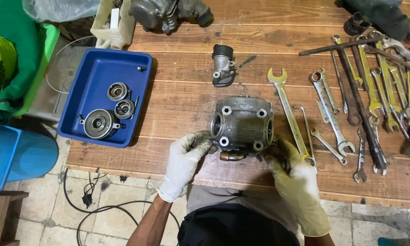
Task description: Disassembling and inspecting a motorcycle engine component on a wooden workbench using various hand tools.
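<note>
**Both gloved hands close on the engine head at the desk's near edge**

From where I stand, the grey metal cylinder head (241,128) sits on the wooden desk (187,98), close to the edge nearest the person, and everything else can be placed from it. The left hand (184,164), in a dirty white glove, comes at the head from its left, lower corner; its fingers (199,139) are curled and pressed against that side, beside the round port. The right hand (296,182), in a yellowish glove, meets the head's right lower corner, fingers bent round the edge there. Both hands look partly closed on the casting, gripping it between them; neither is clearly nearer. The head lies broad face up, roughly square, with its slightly longer side running left to right between the two hands. A short copper-coloured pipe stub (232,156) pokes out below the head, toward the person.

Left of the head stands a blue tray (96,68) holding round metal parts. Behind the head lies a small intake manifold (223,66). Just right of the head lies a long open-ended spanner (287,109), and farther right a spread of wrenches (378,91).
</note>
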